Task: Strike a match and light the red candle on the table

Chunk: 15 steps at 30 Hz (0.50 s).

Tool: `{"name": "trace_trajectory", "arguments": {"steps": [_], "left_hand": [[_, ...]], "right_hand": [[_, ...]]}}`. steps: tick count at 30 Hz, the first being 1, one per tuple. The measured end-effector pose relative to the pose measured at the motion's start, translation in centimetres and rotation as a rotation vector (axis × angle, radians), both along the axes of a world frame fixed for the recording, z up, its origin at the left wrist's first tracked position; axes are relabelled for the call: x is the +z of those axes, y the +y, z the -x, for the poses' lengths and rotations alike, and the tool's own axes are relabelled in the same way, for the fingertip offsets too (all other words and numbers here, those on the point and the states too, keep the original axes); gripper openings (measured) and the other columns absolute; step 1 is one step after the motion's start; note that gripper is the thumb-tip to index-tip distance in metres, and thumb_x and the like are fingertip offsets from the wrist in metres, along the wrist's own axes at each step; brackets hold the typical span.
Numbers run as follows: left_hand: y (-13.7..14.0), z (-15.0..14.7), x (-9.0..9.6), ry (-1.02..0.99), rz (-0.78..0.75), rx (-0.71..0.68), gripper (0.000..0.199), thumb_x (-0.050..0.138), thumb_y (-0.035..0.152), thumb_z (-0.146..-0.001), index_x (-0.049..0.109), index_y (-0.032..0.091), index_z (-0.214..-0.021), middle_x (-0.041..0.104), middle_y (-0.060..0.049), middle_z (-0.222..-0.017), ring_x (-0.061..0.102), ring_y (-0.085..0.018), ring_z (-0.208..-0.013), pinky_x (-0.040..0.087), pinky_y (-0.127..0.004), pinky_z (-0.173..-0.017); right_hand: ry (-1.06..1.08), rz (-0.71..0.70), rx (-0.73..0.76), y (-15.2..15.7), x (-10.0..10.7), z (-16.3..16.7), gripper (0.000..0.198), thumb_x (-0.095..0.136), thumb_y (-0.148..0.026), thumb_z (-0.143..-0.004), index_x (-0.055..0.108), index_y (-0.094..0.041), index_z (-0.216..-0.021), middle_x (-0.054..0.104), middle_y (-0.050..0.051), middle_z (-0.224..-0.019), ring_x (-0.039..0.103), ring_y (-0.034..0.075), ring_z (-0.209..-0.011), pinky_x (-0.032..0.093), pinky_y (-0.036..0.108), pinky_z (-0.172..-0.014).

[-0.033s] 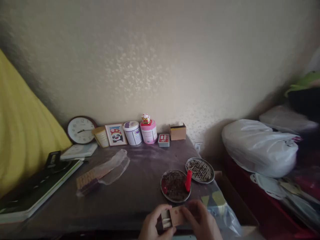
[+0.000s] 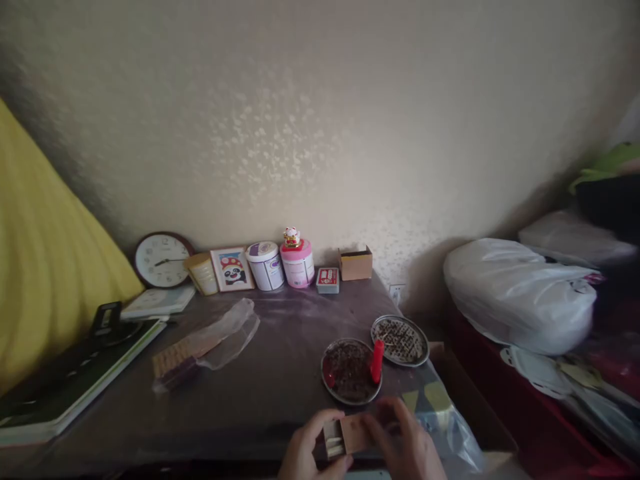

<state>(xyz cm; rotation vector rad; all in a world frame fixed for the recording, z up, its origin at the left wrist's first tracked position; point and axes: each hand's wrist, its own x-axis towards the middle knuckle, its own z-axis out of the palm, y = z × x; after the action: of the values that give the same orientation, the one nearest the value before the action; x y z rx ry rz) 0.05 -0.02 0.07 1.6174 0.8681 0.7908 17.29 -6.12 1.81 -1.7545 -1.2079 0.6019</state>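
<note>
— Barely anything shifts since the earlier frame: our right hand (image 2: 407,445) creeps a touch leftward over the small brown cardboard matchbox (image 2: 350,433).

— And on the left?

— Our left hand (image 2: 307,450) curls its fingers and thumb around the matchbox's open drawer end, where pale sticks show. We hold it low, at the near edge of the dark purple-covered table (image 2: 280,373).

— The right?

— Its fingers close over the sleeve. Just beyond sits the round metal tray (image 2: 336,390) with the red candle (image 2: 377,361).
</note>
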Motion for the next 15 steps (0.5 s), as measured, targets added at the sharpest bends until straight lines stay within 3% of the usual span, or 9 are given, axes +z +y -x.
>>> {"name": "trace_trajectory", "arguments": {"steps": [2,6,15], "left_hand": [[0.0,-0.2,0.1,0.050,-0.038,-0.031,0.046,0.062,0.011,-0.057,0.061,0.020,-0.103,0.072,-0.002,-0.088,0.066,-0.017,-0.080,0.050,-0.021,-0.073],[0.0,-0.6,0.0,0.156,-0.106,-0.159,0.046,0.061,0.010,-0.059,0.060,0.018,-0.105,0.071,-0.004,-0.090,0.066,-0.018,-0.080,0.050,-0.022,-0.073],[-0.3,-1.0,-0.2,0.291,-0.094,-0.258,0.056,0.053,-0.001,-0.051,0.061,0.020,-0.103,0.071,-0.003,-0.088,0.065,-0.019,-0.079,0.049,-0.019,-0.067]], "right_hand": [[-0.246,-0.093,0.117,-0.3,0.8,0.1,0.017,0.052,-0.035,-0.085,0.062,-0.021,-0.083,0.061,0.006,-0.083,0.060,0.018,-0.077,0.047,0.026,-0.072],[-0.475,-0.162,0.418,-0.6,1.6,1.0,0.013,0.053,-0.018,-0.085,0.065,-0.023,-0.085,0.061,0.004,-0.083,0.060,0.015,-0.077,0.047,0.020,-0.069],[-0.654,-0.062,0.494,-0.6,0.7,1.5,0.008,0.062,-0.016,-0.080,0.065,-0.023,-0.077,0.062,0.001,-0.079,0.060,0.014,-0.074,0.045,0.017,-0.064]]}}
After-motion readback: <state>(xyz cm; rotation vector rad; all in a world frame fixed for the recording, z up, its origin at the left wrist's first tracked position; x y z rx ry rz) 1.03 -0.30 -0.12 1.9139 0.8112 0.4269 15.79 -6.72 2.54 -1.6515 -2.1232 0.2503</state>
